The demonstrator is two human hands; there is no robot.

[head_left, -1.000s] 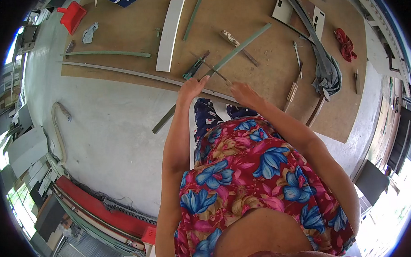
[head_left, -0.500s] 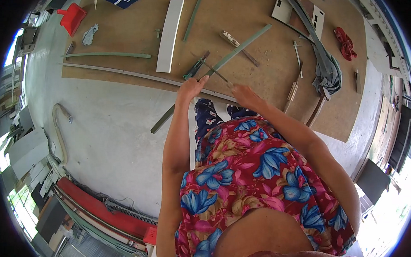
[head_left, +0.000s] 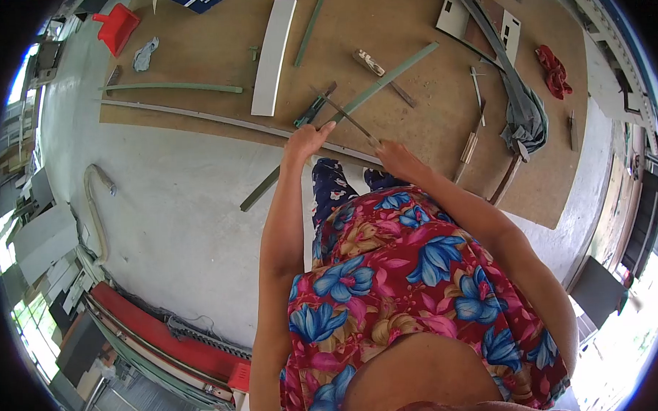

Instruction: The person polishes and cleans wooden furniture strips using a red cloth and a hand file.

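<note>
My left hand [head_left: 309,142] is closed round a long green strip [head_left: 393,74], which slants from over the floor at lower left up across the work board. In my right hand [head_left: 402,161] is the handle end of a thin, dark file [head_left: 353,120]. Its narrow blade crosses the strip just beyond my left fingers. Close to the left hand, a dark green clamp-like tool [head_left: 311,110] lies at the board's near edge, partly behind the strip. A patterned-handled knife [head_left: 371,63] rests under the strip farther up.
On the brown board [head_left: 193,36] lie a white bar [head_left: 273,59], a long metal rail [head_left: 195,119], more green strips [head_left: 180,87], a wooden-handled tool [head_left: 468,148], a grey cloth [head_left: 526,130] and a red cloth [head_left: 553,72]. A red dustpan [head_left: 118,29] sits at upper left.
My right hand and the file have shifted slightly down and to the right. The strip's far end sits slightly lower and farther right; my left hand keeps its hold.
</note>
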